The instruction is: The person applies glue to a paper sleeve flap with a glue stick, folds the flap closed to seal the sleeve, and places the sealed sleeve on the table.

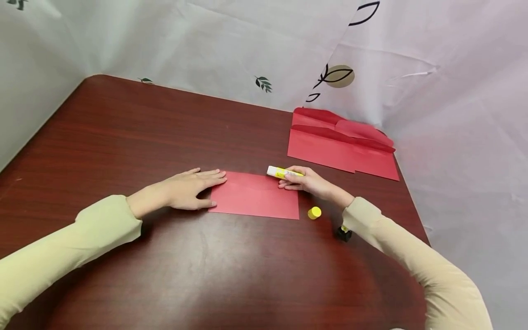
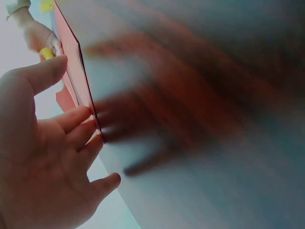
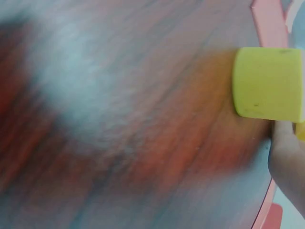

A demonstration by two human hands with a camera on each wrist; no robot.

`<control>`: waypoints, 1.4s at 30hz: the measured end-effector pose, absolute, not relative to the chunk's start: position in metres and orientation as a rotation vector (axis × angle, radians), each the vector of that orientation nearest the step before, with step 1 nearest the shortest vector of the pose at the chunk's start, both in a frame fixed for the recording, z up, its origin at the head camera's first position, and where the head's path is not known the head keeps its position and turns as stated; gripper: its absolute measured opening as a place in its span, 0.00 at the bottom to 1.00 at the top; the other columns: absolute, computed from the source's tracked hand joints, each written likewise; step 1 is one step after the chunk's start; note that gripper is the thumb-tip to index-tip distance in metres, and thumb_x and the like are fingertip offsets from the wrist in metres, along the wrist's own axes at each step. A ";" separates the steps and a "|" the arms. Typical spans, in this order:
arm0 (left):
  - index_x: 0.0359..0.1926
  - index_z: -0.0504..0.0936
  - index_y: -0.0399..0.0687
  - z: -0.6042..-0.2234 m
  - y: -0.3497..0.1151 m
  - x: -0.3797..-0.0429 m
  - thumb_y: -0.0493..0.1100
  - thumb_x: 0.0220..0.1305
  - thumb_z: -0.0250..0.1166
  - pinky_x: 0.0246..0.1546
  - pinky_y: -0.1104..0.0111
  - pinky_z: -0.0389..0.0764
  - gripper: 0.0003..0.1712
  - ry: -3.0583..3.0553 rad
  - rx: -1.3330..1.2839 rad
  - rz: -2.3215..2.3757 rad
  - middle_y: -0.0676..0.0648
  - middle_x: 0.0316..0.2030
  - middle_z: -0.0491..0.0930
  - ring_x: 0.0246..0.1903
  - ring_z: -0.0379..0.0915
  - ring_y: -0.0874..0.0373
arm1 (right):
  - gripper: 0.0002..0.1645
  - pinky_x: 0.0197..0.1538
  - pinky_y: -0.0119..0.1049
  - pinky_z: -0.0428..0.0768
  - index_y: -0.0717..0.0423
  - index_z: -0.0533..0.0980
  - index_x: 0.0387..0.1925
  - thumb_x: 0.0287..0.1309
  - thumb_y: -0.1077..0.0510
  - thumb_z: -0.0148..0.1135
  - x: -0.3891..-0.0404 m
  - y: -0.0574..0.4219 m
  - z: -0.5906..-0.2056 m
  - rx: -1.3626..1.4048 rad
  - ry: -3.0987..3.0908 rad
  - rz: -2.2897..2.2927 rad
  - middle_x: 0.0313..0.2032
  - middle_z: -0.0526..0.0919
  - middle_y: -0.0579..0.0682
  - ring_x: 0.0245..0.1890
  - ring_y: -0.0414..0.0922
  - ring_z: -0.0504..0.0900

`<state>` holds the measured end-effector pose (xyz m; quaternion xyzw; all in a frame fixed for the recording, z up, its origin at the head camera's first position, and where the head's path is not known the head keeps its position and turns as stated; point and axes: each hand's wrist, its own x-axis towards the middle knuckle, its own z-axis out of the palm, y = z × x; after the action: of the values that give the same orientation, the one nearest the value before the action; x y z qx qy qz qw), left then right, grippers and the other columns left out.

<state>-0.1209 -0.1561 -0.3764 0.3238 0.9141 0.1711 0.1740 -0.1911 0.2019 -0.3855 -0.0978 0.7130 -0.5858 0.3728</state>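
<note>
A red envelope lies flat on the table in the head view. My left hand rests with straight, spread fingers on its left edge; the left wrist view shows those fingertips at the envelope's edge. Over the far right corner, my right hand grips a yellow-and-white glue stick, its white end pointing left. A yellow cap stands on the table just right of the envelope. That same cap looms large in the right wrist view, where most of the right hand is out of frame.
Several red envelopes with raised flaps lie overlapping at the table's back right. A small black-and-yellow object sits partly hidden by the right sleeve. White patterned cloth hangs along the dark wooden table's back and sides.
</note>
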 end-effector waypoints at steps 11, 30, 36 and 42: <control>0.59 0.74 0.44 -0.379 -0.142 -0.138 0.60 0.46 0.74 0.54 0.51 0.72 0.42 2.767 1.022 0.559 0.47 0.57 0.73 0.56 0.66 0.50 | 0.12 0.51 0.36 0.82 0.58 0.65 0.54 0.72 0.62 0.43 -0.196 0.214 -0.378 -0.248 1.679 -1.663 0.44 0.82 0.51 0.45 0.42 0.86; 0.57 0.72 0.43 -0.374 -0.133 -0.159 0.60 0.25 0.83 0.51 0.54 0.67 0.55 2.656 0.841 0.612 0.44 0.43 0.74 0.46 0.64 0.48 | 0.10 0.45 0.30 0.82 0.50 0.69 0.50 0.72 0.60 0.44 -0.194 0.214 -0.364 -0.245 1.740 -1.828 0.42 0.81 0.50 0.36 0.40 0.84; 0.49 0.74 0.43 -0.373 -0.143 -0.153 0.56 0.30 0.83 0.45 0.58 0.72 0.44 2.645 0.794 0.730 0.45 0.41 0.73 0.43 0.67 0.51 | 0.11 0.45 0.29 0.81 0.50 0.70 0.51 0.72 0.59 0.44 -0.191 0.218 -0.359 -0.310 1.732 -1.893 0.42 0.82 0.46 0.37 0.39 0.84; 0.52 0.70 0.43 -0.363 -0.166 -0.142 0.43 0.44 0.79 0.41 0.62 0.75 0.36 2.594 0.684 0.988 0.44 0.41 0.80 0.40 0.75 0.54 | 0.11 0.45 0.29 0.81 0.51 0.70 0.52 0.72 0.57 0.46 -0.185 0.224 -0.351 -0.376 1.709 -1.947 0.41 0.83 0.45 0.37 0.39 0.84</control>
<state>-0.1424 -0.1655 -0.3633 0.2370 0.8983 0.3420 0.1412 -0.1848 0.2240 -0.3515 -0.1387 0.6305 -0.7184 0.2591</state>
